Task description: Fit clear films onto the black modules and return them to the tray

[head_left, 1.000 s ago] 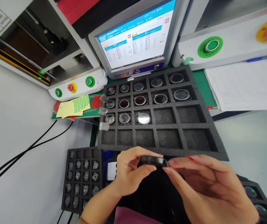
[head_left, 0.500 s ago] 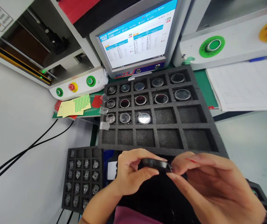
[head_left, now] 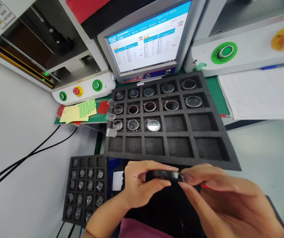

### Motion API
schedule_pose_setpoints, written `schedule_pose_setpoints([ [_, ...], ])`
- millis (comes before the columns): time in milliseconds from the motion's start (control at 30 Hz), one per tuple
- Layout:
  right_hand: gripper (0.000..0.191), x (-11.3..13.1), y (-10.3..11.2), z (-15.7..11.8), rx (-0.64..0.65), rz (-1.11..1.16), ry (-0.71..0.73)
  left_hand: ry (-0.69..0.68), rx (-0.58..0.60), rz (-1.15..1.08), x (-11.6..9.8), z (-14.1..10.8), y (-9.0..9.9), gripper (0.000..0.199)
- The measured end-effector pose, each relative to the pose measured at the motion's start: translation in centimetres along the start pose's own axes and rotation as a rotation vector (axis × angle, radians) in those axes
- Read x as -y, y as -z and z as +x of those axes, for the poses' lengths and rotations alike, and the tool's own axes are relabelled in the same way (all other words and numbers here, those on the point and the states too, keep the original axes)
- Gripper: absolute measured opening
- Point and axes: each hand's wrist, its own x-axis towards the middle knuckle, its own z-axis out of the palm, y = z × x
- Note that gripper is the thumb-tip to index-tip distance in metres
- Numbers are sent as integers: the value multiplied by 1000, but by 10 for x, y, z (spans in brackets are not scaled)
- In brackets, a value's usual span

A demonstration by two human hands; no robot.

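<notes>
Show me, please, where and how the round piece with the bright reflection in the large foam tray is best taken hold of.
The round piece is probably best pinched by its rim at opposite edges, coming from above. It lies face up in the large foam tray, with foam walls around it, and its broad glossy face offers nothing to grip.

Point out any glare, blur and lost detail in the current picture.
Head view throughout: white glare on one watch in the large tray; small text on the screen too soft to read; the held disc dark, little surface detail showing.
</notes>
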Motion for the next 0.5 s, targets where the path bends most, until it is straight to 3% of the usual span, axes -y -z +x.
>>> schedule_pose_setpoints([
  [167,26,-2,-11,-7,-106,-69,-98,-25,-27,-4,5,-4,5,19],
  [300,20,-6,-20,-5,-101,-166,-108,-20,-153,25,8,-5,7,15],
  [400,19,-3,-26,-3,5,-207,-79,5,-484,-29,10,-2,17,10],
  [500,18,-5,-36,7,109,-285,-51,-18,-834,-151,14,2,42,5],
])
